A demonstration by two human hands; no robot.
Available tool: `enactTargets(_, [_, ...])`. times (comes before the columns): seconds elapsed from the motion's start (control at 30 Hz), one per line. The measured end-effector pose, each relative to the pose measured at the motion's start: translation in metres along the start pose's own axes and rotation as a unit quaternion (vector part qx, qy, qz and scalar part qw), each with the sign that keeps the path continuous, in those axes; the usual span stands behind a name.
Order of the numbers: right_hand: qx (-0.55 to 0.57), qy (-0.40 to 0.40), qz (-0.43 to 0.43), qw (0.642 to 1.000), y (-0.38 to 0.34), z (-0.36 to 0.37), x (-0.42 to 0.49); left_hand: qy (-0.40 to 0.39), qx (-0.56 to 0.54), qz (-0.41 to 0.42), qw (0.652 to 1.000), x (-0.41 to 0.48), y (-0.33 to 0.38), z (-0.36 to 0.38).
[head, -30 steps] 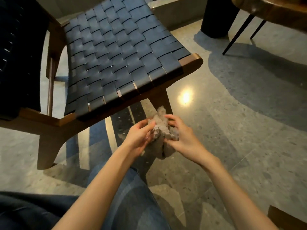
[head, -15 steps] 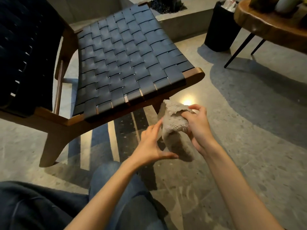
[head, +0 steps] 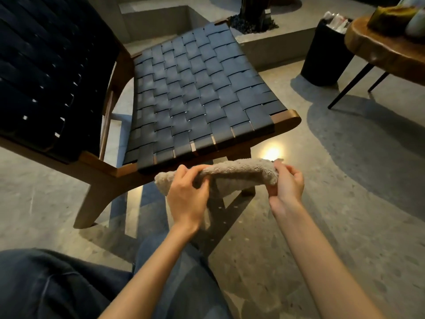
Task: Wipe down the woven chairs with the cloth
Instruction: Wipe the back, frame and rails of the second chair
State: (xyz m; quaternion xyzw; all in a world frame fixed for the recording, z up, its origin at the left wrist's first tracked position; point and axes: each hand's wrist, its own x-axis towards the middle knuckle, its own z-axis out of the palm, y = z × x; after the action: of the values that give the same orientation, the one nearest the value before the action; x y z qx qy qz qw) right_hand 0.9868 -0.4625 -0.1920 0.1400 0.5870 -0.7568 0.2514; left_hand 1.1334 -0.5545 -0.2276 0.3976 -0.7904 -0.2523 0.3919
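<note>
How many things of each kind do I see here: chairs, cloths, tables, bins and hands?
woven chair: 1
cloth: 1
wooden table: 1
black bin: 1
hands: 2, the left hand and the right hand
Total: 6

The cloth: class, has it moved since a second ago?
Yes. The cloth has risen closer to the chair's front rail, now stretched between left hand and right hand.

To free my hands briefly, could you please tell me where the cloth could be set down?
The woven seat is bare, from backrest to front rail; so is the floor right of it. The table top looks crowded.
</note>
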Motion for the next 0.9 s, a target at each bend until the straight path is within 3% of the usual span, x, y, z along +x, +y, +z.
enactTargets(0.17, [0.038, -0.05, -0.055, 0.996, 0.009, 0.038, 0.003, 0.031, 0.012, -0.035, 0.999, 0.033, 0.006, 0.0])
enactTargets(0.27, [-0.06, -0.099, -0.195, 0.974, 0.019, 0.053, -0.001, 0.011, 0.013, -0.031, 0.999, 0.046, 0.003, 0.009])
enactTargets(0.37, [-0.177, -0.15, -0.314, 0.92, 0.038, 0.051, 0.004, 0.015, 0.021, -0.011, 1.0, 0.054, -0.001, 0.017])
enactTargets(0.47, [-0.256, -0.096, -0.378, 0.884, 0.045, 0.05, 0.017, -0.025, 0.032, 0.041, 0.998, 0.059, -0.008, 0.019])
enactTargets(0.53, [-0.284, -0.052, -0.418, 0.861, 0.049, 0.052, 0.022, -0.076, 0.094, 0.102, 0.987, 0.063, -0.018, 0.017])
enactTargets(0.6, [-0.297, -0.035, -0.435, 0.849, 0.057, 0.056, 0.02, -0.102, 0.155, 0.147, 0.972, 0.066, -0.028, 0.012])
enactTargets(0.7, [-0.271, -0.039, -0.434, 0.858, 0.069, 0.062, 0.014, -0.101, 0.191, 0.185, 0.959, 0.068, -0.036, 0.002])
enactTargets(0.9, [-0.291, -0.133, -0.433, 0.843, 0.097, 0.072, -0.004, -0.12, 0.202, 0.199, 0.951, 0.06, -0.059, -0.031])
